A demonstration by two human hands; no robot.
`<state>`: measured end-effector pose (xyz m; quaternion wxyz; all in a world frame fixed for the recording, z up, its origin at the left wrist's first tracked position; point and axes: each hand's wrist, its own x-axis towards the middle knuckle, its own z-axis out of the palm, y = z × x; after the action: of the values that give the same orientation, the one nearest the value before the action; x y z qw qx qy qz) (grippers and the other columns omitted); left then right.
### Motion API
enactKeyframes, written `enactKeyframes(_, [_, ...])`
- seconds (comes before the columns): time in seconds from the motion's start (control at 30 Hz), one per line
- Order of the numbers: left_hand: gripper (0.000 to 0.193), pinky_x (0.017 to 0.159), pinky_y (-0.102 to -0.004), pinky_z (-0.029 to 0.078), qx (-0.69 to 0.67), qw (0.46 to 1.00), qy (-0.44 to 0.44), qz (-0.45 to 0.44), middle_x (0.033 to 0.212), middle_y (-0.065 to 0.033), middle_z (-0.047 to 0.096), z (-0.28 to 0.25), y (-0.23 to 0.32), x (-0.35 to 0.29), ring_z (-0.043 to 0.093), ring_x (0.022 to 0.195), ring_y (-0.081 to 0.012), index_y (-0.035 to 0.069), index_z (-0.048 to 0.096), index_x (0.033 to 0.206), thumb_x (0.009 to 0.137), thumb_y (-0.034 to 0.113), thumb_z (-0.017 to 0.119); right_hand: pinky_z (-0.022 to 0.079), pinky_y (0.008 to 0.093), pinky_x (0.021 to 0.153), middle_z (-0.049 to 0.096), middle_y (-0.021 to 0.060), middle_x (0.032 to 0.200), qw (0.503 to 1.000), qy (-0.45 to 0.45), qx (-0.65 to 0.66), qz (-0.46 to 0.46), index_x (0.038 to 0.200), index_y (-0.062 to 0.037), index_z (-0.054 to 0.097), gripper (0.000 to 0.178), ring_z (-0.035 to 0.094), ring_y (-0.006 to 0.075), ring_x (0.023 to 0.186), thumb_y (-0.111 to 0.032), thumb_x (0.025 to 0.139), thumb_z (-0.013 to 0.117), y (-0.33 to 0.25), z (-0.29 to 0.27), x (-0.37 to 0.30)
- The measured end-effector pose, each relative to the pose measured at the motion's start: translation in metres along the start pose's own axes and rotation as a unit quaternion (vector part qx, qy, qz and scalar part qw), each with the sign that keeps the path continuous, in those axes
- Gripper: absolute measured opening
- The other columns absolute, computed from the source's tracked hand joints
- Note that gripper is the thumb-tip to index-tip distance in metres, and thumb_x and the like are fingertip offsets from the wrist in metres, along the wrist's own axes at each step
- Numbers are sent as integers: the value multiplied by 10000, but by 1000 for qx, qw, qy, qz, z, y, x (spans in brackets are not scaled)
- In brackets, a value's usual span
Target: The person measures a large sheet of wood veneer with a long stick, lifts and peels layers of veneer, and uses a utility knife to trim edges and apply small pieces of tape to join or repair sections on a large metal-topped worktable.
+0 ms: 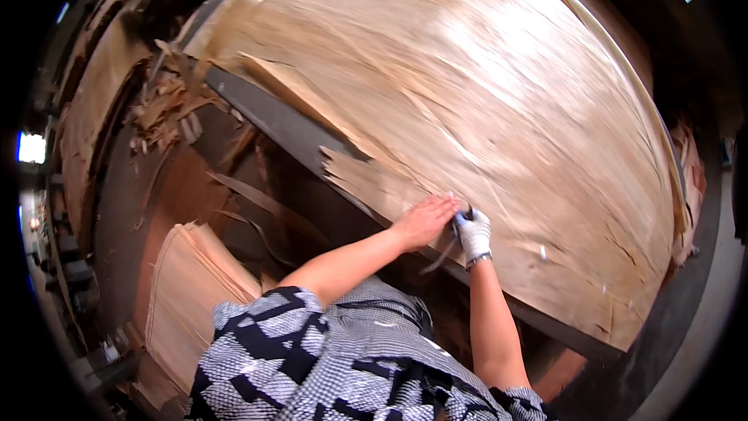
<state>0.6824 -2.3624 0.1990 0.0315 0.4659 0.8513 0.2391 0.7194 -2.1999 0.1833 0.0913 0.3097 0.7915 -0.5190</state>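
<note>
A large sheet of pale wood veneer (499, 117) lies over a dark-edged table in front of me, wrinkled and with ragged edges on my side. My bare left hand (427, 222) rests flat on its near edge, fingers stretched toward the right hand. Just beside those fingertips, my right hand (474, 235), in a white glove, is closed around a small dark tool (468, 212); its exact kind is hard to make out. Below the hands a thin strip (441, 257) hangs off the table edge. A jagged torn piece of veneer (351, 175) sticks out left of my left hand.
The table's dark edge (269, 113) runs diagonally between me and the sheet. Stacked veneer sheets (191, 284) stand at my lower left. Torn scraps (175, 105) are heaped by the table's far left corner, and loose strips (257, 199) lie below the edge.
</note>
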Motion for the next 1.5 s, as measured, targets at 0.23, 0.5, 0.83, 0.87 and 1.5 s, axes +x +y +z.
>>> enactKeyframes(0.23, [470, 1048, -384, 210, 168, 985, 8, 25, 1325, -128, 384, 14, -4, -5, 340, 1246, -239, -3, 437, 1219, 788, 180, 459, 446, 350, 522, 594, 119, 632, 914, 116, -372, -113, 721, -33, 583, 42, 577, 194, 545, -76, 721, 586, -12, -21, -41])
enactKeyframes(0.5, [222, 935, -423, 332, -22, 994, 101, -36, 1048, -87, 557, -73, -78, -6, 502, 1030, -226, 44, 584, 922, 731, 145, 538, 355, 224, 339, 588, 66, 613, 988, 64, 111, 87, 774, -47, 530, 108, 485, 102, 401, -129, 839, 557, -33, -36, -81])
enactKeyframes(0.83, [465, 958, -513, 292, 236, 858, 287, -355, 1252, -136, 421, -270, -462, -136, 439, 1109, -302, 69, 435, 1223, 776, 144, 536, 398, 248, 355, 557, 69, 583, 967, 79, 157, 182, 777, -58, 489, 78, 485, 125, 397, -56, 835, 541, -70, 116, -135])
enactKeyframes(0.87, [516, 970, -507, 280, 251, 847, 264, -387, 1284, -144, 387, -283, -487, -132, 401, 1148, -308, 77, 386, 1261, 783, 185, 549, 410, 241, 382, 564, 58, 594, 980, 55, 108, 160, 766, -56, 500, 77, 493, 112, 418, -49, 833, 538, -94, 129, -137])
enactKeyframes(1.5, [259, 657, -299, 486, 18, 890, 390, -235, 898, -128, 618, -402, -400, -204, 606, 776, -204, -5, 535, 1039, 838, 154, 571, 438, 240, 461, 575, 53, 641, 980, 39, 160, 113, 844, -13, 551, 63, 513, 92, 520, -28, 824, 493, -141, 236, -127])
